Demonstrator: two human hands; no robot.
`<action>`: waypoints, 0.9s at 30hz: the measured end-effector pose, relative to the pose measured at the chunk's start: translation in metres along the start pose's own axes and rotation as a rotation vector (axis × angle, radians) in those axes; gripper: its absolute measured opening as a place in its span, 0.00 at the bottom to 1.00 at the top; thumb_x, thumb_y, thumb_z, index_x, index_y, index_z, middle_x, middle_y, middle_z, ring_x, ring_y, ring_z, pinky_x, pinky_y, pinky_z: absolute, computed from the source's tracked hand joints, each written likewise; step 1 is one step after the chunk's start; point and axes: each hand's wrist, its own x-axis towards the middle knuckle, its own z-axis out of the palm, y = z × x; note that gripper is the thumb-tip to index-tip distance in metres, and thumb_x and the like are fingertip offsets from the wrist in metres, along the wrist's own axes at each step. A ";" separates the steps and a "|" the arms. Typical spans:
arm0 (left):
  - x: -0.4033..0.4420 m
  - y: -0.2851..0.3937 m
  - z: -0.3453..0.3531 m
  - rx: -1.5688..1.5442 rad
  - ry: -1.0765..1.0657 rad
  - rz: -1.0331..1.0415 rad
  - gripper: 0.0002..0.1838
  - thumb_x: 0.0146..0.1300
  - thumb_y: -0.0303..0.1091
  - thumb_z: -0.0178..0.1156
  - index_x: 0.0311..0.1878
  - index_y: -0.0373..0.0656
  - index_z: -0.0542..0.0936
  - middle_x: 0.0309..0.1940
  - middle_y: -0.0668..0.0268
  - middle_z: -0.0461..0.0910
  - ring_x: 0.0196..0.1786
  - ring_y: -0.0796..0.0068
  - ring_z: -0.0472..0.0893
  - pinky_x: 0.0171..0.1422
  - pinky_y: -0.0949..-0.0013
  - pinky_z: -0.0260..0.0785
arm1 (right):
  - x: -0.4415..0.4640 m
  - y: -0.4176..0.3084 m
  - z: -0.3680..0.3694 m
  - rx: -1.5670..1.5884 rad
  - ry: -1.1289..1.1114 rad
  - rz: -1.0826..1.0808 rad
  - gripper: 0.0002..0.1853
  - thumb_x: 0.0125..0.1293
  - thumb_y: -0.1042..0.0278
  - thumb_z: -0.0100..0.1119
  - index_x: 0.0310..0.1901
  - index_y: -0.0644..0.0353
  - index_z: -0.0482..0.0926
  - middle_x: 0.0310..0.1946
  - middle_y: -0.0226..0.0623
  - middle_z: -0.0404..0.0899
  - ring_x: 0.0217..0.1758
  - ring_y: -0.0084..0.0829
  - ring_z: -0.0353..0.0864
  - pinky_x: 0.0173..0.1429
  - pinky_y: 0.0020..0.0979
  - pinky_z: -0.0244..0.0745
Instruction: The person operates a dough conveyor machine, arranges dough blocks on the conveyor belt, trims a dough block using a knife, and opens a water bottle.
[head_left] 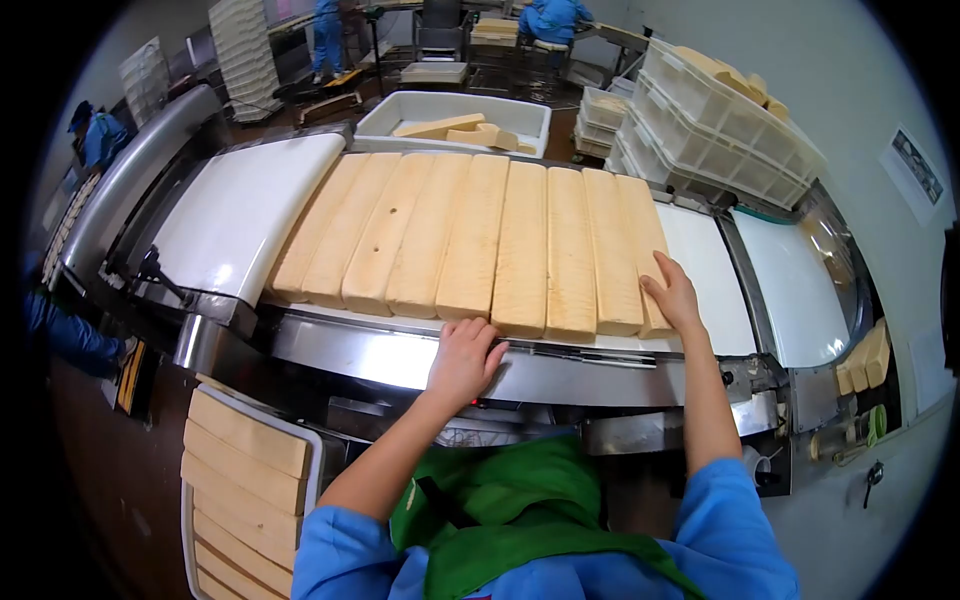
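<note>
Several long pale-yellow blocks (470,230) with rounded edges lie side by side on a white conveyor belt (700,260), their short ends toward me. My left hand (467,358) rests at the front edge of the row, fingertips against the near end of a middle block and thumb apart. It grips nothing. At the right end of the row, my right hand (676,295) lies with fingers spread against the side of the last block (643,240). Both hands are open.
More blocks fill a white tray (313,470) at lower left. A white tub (545,130) behind the belt holds block pieces. Stacked clear crates (700,125) stand at back right. A metal rail (350,352) runs along the front. People in blue (550,20) are in the background.
</note>
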 end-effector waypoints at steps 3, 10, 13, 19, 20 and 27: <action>-0.001 -0.003 0.002 -0.006 0.028 0.014 0.11 0.61 0.39 0.59 0.38 0.40 0.76 0.38 0.58 0.74 0.46 0.56 0.73 0.55 0.56 0.60 | -0.020 -0.032 0.019 -0.476 0.006 -0.157 0.40 0.49 0.56 0.73 0.65 0.58 0.68 0.67 0.45 0.64 0.71 0.48 0.61 0.73 0.46 0.53; -0.003 -0.007 0.001 0.000 0.053 -0.011 0.19 0.62 0.46 0.58 0.46 0.39 0.74 0.43 0.57 0.74 0.53 0.58 0.72 0.60 0.59 0.60 | -0.037 -0.111 0.079 -0.505 -0.267 -0.606 0.43 0.42 0.54 0.74 0.64 0.54 0.69 0.67 0.41 0.64 0.72 0.46 0.58 0.74 0.53 0.47; -0.006 -0.004 0.002 0.062 0.054 -0.012 0.21 0.62 0.48 0.57 0.47 0.39 0.73 0.43 0.58 0.72 0.52 0.60 0.71 0.60 0.61 0.59 | -0.043 -0.118 0.080 -0.496 -0.244 -0.557 0.40 0.45 0.57 0.73 0.62 0.54 0.70 0.67 0.41 0.65 0.72 0.45 0.59 0.74 0.51 0.48; -0.010 -0.014 0.012 0.014 0.197 0.026 0.19 0.59 0.48 0.58 0.40 0.38 0.73 0.37 0.58 0.71 0.46 0.57 0.71 0.54 0.60 0.61 | -0.072 -0.068 0.063 -0.377 -0.011 -0.487 0.28 0.60 0.68 0.62 0.62 0.63 0.70 0.67 0.45 0.64 0.73 0.47 0.57 0.75 0.45 0.47; -0.010 -0.016 0.016 0.014 0.200 0.023 0.19 0.59 0.47 0.59 0.39 0.38 0.73 0.36 0.57 0.71 0.45 0.57 0.72 0.54 0.59 0.61 | -0.079 -0.058 0.051 -0.380 0.038 -0.477 0.26 0.62 0.68 0.61 0.61 0.65 0.70 0.67 0.46 0.64 0.73 0.48 0.57 0.74 0.45 0.48; -0.021 -0.003 0.012 -0.074 0.328 0.039 0.12 0.58 0.38 0.62 0.38 0.41 0.74 0.39 0.58 0.70 0.48 0.57 0.70 0.57 0.58 0.61 | -0.108 0.074 -0.008 -0.324 0.312 -0.317 0.23 0.72 0.63 0.51 0.64 0.67 0.66 0.65 0.51 0.64 0.66 0.47 0.67 0.68 0.39 0.62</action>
